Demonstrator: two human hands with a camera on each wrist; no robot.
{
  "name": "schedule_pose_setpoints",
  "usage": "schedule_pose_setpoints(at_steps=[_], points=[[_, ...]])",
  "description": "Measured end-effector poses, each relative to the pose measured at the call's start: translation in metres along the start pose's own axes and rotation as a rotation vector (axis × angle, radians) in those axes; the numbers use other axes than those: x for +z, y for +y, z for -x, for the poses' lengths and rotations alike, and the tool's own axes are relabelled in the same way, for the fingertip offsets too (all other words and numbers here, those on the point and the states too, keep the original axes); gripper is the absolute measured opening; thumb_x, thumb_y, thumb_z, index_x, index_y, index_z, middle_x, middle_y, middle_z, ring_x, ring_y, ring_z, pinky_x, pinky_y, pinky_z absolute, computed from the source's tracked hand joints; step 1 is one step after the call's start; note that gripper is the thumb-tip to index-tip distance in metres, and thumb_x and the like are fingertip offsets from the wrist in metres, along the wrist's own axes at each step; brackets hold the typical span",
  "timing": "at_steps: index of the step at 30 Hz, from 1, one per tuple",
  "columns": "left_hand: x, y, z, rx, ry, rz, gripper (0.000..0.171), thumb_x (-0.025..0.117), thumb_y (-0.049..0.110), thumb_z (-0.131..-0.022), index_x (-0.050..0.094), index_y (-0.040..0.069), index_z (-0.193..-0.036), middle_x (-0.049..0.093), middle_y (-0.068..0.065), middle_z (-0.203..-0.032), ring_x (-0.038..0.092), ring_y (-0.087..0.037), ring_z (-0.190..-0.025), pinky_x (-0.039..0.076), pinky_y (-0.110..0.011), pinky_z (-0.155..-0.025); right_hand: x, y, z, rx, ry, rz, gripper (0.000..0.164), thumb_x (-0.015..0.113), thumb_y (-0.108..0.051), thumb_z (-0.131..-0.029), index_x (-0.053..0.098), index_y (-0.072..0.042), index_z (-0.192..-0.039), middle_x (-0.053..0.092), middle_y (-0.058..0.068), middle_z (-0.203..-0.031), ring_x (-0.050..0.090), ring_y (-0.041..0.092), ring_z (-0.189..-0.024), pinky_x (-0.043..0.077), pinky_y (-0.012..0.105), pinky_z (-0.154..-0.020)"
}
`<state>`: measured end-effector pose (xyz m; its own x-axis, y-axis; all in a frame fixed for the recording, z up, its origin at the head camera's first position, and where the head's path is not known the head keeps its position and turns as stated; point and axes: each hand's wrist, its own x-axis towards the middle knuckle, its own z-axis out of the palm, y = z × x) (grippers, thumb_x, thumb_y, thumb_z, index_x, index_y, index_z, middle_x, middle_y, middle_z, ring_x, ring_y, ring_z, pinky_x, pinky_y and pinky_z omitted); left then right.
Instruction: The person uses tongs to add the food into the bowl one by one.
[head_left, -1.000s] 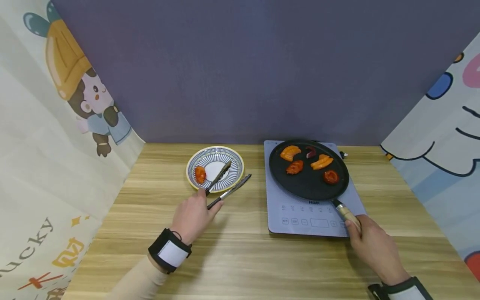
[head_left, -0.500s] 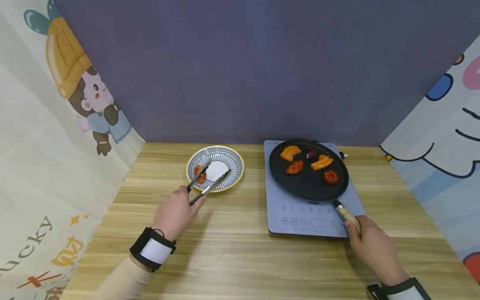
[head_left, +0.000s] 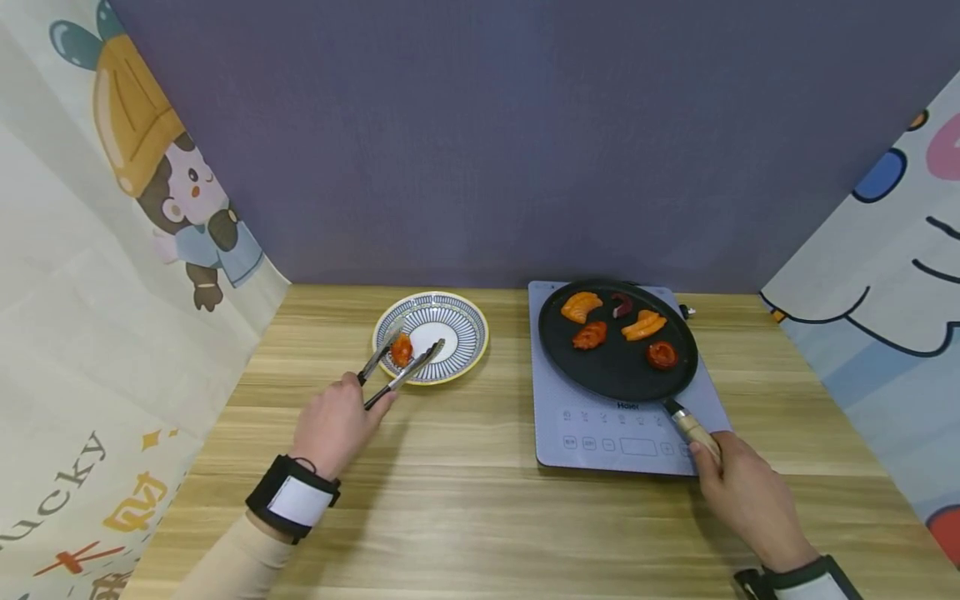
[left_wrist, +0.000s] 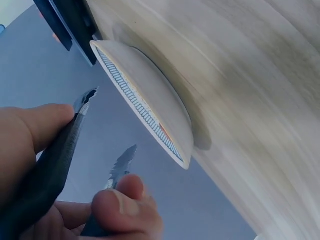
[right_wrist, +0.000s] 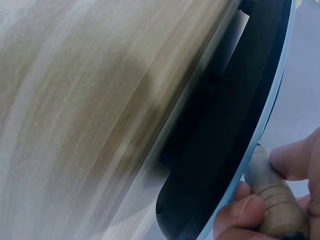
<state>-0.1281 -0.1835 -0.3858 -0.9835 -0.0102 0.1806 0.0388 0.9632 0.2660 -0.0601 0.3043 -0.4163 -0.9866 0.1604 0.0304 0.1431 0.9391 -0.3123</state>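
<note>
My left hand (head_left: pixel 335 427) grips a pair of tongs (head_left: pixel 408 375) with dark handles and metal tips, seen close up in the left wrist view. The tong arms are spread, one on each side of a glossy red-orange food piece (head_left: pixel 402 350) in the patterned plate (head_left: pixel 471 333). My right hand (head_left: pixel 753 498) holds the wooden handle (head_left: pixel 699 434) of a flat black frying pan (head_left: pixel 600 379). In the pan lie several food pieces: two orange ones, such as the upper slice (head_left: pixel 581 307), a red piece (head_left: pixel 590 335), a red round (head_left: pixel 662 355) and a small dark-red bit (head_left: pixel 622 305).
The pan sits on a grey induction cooktop (head_left: pixel 592 454) with touch controls along its front. Both stand on a wood-grain table (head_left: pixel 480 525). A purple-grey panel (head_left: pixel 525 142) rises behind, and printed cloths (head_left: pixel 90 275) hang at both sides.
My left hand has moved left and slightly toward me with the tongs, bringing their spread tips around the food piece in the plate. My right hand and the pan have stayed in place.
</note>
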Motion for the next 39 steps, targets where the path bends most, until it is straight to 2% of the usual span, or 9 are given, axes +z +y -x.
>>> schedule_pose_setpoints(at_steps=[13, 25, 39], points=[[0.003, -0.006, -0.003, -0.041, -0.026, -0.032, 0.054, 0.065, 0.051, -0.086, 0.047, 0.002, -0.074, 0.047, -0.010, -0.055, 0.048, -0.026, -0.042, 0.033, -0.038, -0.035, 0.002, 0.001, -0.001, -0.018, 0.015, -0.010, 0.032, 0.054, -0.025, -0.097, 0.053, 0.007, -0.102, 0.046, 0.007, -0.071, 0.044, 0.021, -0.058, 0.029, 0.032, -0.047], [0.013, -0.012, -0.009, -0.075, -0.062, -0.033, 0.054, 0.064, 0.052, -0.086, 0.049, 0.001, -0.075, 0.048, -0.011, -0.056, 0.048, -0.027, -0.044, 0.033, -0.039, -0.036, 0.003, 0.001, -0.001, -0.021, 0.035, -0.006, 0.033, 0.056, -0.023, -0.095, 0.053, 0.008, -0.103, 0.045, 0.008, -0.072, 0.044, 0.021, -0.058, 0.029, 0.032, -0.047], [0.013, -0.011, -0.018, -0.051, -0.087, -0.025, 0.052, 0.066, 0.048, -0.086, 0.052, -0.001, -0.075, 0.049, -0.011, -0.057, 0.049, -0.026, -0.045, 0.034, -0.039, -0.036, 0.004, 0.000, 0.000, -0.008, 0.040, -0.005, 0.030, 0.055, -0.024, -0.096, 0.053, 0.006, -0.102, 0.045, 0.007, -0.072, 0.043, 0.021, -0.058, 0.028, 0.031, -0.046]])
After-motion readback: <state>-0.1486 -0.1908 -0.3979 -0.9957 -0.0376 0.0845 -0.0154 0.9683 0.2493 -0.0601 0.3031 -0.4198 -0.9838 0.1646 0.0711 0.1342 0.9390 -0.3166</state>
